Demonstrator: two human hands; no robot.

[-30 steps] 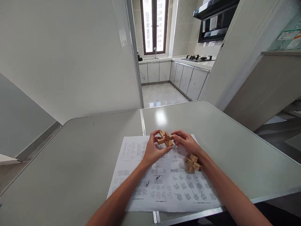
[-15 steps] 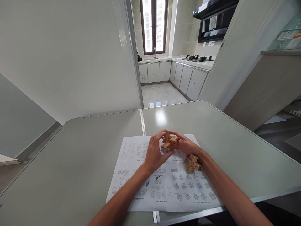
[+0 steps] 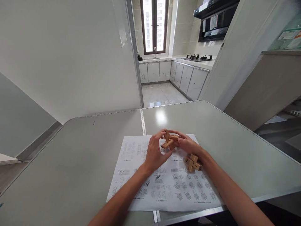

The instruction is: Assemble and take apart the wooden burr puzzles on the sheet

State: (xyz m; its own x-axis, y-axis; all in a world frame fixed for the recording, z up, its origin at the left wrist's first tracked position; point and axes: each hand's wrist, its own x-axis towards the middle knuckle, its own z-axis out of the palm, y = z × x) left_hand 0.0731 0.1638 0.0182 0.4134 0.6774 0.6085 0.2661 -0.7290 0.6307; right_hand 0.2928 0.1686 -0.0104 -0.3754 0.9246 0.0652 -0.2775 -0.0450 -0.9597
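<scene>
Between my two hands is a wooden burr puzzle made of interlocking bars, held a little above the paper sheet. My left hand grips it from the left, fingertips at its top and thumb low down. My right hand closes on its right side, with the thumb on the near face and the fingers behind, partly hidden. A second wooden burr puzzle, marked with black numbers, rests on the sheet just below my right wrist. The printed sheet shows rows of puzzle diagrams and lies under both forearms.
The grey-green table has a metal seam across it. A white wall panel stands beyond its left side. Through the doorway are kitchen cabinets and a gas stove.
One bar of the held puzzle has tilted and shifted slightly, and my right thumb has moved a little on it. The second puzzle stays in place.
</scene>
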